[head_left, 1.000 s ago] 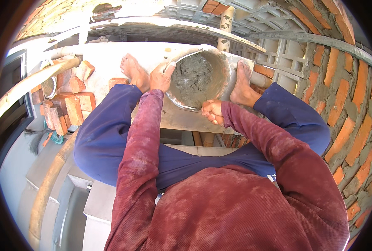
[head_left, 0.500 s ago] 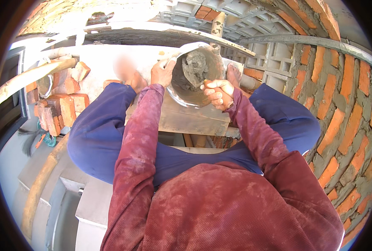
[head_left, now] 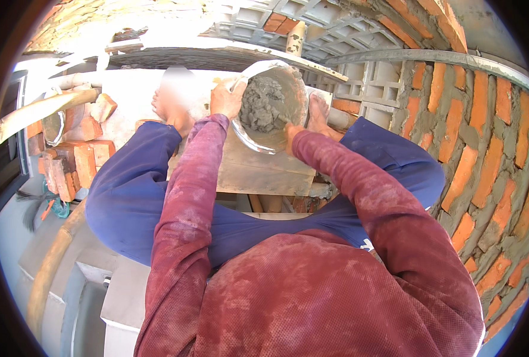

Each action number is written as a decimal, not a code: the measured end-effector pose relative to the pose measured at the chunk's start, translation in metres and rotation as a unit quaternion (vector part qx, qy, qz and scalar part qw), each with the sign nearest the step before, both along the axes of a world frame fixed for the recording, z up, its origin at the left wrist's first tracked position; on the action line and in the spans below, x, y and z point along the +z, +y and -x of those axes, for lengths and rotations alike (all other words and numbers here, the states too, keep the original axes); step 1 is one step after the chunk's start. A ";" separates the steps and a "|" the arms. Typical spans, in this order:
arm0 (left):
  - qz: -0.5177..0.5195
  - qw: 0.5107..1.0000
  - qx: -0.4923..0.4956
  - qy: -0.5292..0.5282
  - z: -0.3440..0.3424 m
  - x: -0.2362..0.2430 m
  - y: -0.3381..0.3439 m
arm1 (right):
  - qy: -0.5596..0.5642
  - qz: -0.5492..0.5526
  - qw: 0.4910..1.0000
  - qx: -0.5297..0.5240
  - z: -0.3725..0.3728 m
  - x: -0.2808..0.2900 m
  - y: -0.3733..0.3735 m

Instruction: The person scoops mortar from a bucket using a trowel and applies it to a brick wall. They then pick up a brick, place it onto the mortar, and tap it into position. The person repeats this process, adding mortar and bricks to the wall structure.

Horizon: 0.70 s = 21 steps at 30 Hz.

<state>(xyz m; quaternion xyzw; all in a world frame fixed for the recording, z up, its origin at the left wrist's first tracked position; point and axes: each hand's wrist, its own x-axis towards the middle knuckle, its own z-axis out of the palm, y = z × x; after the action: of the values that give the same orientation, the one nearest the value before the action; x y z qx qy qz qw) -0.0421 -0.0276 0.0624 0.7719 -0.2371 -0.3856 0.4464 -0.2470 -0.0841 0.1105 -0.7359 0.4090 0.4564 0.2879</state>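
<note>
A bucket (head_left: pixel 298 98) stands tipped toward me on a board between my feet. Grey wet mortar (head_left: pixel 263 101) lies inside it in a lumpy heap. My left hand (head_left: pixel 228 99) is closed on the bucket's left rim. At the right side of the opening, my right hand (head_left: pixel 292 135) is closed round the handle of a trowel (head_left: pixel 284 120). Most of the trowel is hidden by the mortar and by my hand, and the fingers show only in part.
The board (head_left: pixel 258 169) carries the bucket. Loose bricks (head_left: pixel 86 160) are stacked at the left, beside a bamboo pole (head_left: pixel 56 107). A brick wall with mortar joints (head_left: pixel 467 160) rises on the right. A long wooden rail (head_left: pixel 264 47) runs behind the bucket.
My right hand has turned and dropped lower at the bucket's edge. The mortar-covered trowel blade, visible before, now merges with the heap. The whole view has shifted slightly.
</note>
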 end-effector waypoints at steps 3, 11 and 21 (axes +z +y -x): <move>-0.008 1.000 -0.013 0.002 -0.001 -0.001 -0.003 | 0.042 -0.061 0.994 0.080 -0.016 0.046 0.015; -0.051 0.997 -0.031 0.049 -0.005 0.003 -0.013 | 0.017 0.056 0.970 0.237 -0.023 0.105 -0.057; -0.011 1.000 0.016 -0.008 -0.001 -0.004 0.004 | 0.013 0.060 0.987 0.146 -0.006 0.039 0.003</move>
<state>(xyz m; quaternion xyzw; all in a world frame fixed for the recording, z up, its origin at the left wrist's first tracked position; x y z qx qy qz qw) -0.0406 -0.0237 0.0582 0.7832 -0.2242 -0.3750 0.4423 -0.2413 -0.0813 0.1498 -0.7976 0.3270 0.4781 0.1683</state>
